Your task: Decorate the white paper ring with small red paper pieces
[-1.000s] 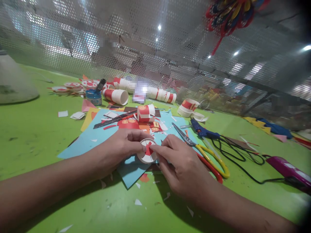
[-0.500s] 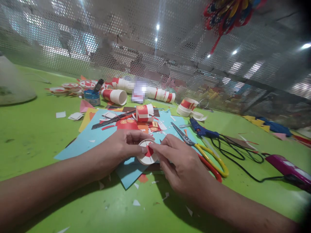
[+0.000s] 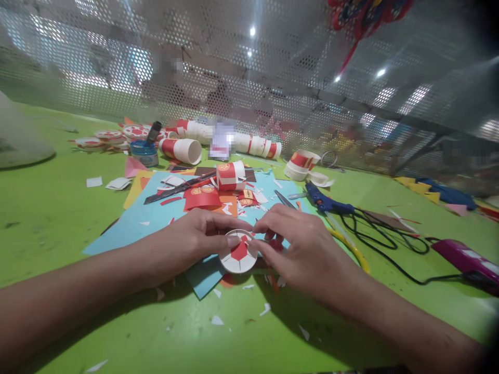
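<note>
A white paper disc (image 3: 239, 259) with a red shape at its centre and thin dark lines is held just above the table. My left hand (image 3: 195, 236) grips its left side, thumb on the face and fingers behind. My right hand (image 3: 298, 236) is at the disc's right edge with thumb and index finger slightly apart; whether they hold a small piece is unclear. Behind the hands, a cut red and white paper cup (image 3: 231, 176) and red scraps (image 3: 201, 198) lie on blue paper (image 3: 152, 223). Scissors with a yellow handle (image 3: 351, 246) are partly hidden by my right hand.
On the green table (image 3: 128, 332) are paper scraps, a blue glue gun (image 3: 325, 201) with a black cord, and a purple power strip (image 3: 463, 259). Farther back stand a blue jar (image 3: 144, 154), paper cups (image 3: 183, 150) and a cup base (image 3: 298, 169).
My right thumb and fingers have moved off the disc's face to its right edge, uncovering the red centre. The right hand now covers more of the scissors. The view has shifted slightly.
</note>
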A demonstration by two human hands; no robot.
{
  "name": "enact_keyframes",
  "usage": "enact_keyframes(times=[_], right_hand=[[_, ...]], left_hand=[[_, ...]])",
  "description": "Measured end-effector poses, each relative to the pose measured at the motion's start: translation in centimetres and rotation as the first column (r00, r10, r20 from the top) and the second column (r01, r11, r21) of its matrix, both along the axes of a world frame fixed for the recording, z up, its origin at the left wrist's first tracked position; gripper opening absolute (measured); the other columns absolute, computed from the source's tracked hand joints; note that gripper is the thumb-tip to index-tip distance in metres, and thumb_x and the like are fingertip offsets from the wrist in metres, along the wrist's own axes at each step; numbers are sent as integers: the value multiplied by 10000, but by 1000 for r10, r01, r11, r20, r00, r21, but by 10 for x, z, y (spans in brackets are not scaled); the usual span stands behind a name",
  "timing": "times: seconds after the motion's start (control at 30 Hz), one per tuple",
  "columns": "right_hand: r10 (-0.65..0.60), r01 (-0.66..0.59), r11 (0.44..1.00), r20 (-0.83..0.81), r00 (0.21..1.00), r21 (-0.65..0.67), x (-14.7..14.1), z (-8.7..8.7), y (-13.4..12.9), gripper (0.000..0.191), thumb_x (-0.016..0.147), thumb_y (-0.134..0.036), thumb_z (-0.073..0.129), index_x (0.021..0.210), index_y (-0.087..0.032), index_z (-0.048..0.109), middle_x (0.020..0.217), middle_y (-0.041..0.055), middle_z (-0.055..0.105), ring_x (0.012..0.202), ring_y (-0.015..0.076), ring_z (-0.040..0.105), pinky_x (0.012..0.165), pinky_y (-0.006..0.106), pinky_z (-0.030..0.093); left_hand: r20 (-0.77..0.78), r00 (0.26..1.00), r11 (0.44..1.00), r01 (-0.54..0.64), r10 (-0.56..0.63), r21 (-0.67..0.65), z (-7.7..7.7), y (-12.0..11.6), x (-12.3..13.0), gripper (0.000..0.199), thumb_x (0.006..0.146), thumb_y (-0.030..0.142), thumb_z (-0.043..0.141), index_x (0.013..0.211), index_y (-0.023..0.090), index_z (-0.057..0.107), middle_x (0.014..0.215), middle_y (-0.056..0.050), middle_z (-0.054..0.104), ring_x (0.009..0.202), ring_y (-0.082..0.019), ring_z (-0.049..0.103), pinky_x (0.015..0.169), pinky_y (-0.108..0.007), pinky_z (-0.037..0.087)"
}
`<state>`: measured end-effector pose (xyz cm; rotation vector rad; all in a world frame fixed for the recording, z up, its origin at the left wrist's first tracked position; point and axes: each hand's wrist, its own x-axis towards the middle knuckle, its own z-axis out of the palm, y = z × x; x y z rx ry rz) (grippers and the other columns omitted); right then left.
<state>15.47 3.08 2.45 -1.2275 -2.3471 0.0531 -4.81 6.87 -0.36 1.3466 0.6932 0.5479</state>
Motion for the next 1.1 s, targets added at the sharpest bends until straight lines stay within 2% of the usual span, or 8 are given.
enact_keyframes(times=[0.1,0.3,0.53,0.7,1.1], right_hand=[[15,-15,1000,82,997,-5,1,-1,-2,137,876,-203,653,773,-119,685,755,59,635,680,170,566,634,314,420],[76,-75,997,146,986,-14,1,-1,-2,226,910,-199,609,717,-110,686,731,69,638,658,169,587,621,311,428],[57,-52,998,198,979,-30,-3,-1,-2,253,914,-193,588,687,-119,672,693,54,611,611,151,547,586,304,397],[65,-61,998,199,978,-25,-2,-4,-2,261,921,-186,570,684,-125,661,687,46,598,612,146,533,592,302,394],[75,-69,997,162,984,-40,-1,-6,-2,271,916,-156,538,679,-120,666,690,51,603,604,142,530,590,298,393]], left_hand=[[-38,999,999,31,-30,26,4,-1,2,335,894,299,617,1215,224,678,1101,-63,744,1077,-253,659,964,-361,490],[-131,991,991,52,-36,126,10,-3,5,316,901,312,587,1183,218,695,1025,-36,762,980,-216,674,836,-295,514],[-216,975,987,-20,55,159,10,-4,6,350,842,331,612,1132,171,724,979,-57,769,898,-239,668,814,-348,500],[-187,982,989,-12,39,146,10,-3,6,314,830,323,623,1083,183,745,960,-41,774,892,-230,673,812,-333,500],[-157,988,994,4,13,111,9,-4,5,303,870,267,592,1121,161,725,976,-46,774,928,-218,672,845,-317,493]])
